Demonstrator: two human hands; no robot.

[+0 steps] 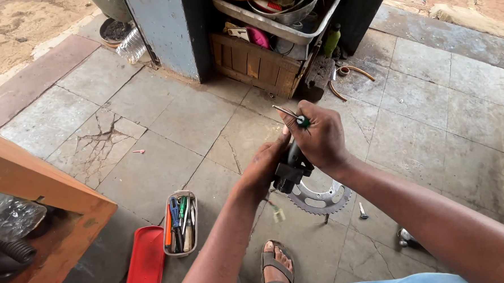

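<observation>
**Both hands closed on a crank assembly above a paved floor**

The right hand (pixel 320 136) is clenched around a green-handled tool (pixel 298 118), its metal shaft projecting up and to the left. The left hand (pixel 268 165) grips the black crank arm (pixel 289 168) from the side, held in the air just below the right hand. A toothed chainring (pixel 320 200) hangs from the crank arm.

On the stone floor (pixel 196 122) beneath lie a loose bolt (pixel 362 210) and a sandalled foot (pixel 276 267). To the left sits an open case of screwdrivers (pixel 181 223) beside its red lid (pixel 146 258). A wooden desk (pixel 46 189) stands at the left edge. Farther off, a wooden crate (pixel 255 65) sits under a metal tray of clutter (pixel 268 24).
</observation>
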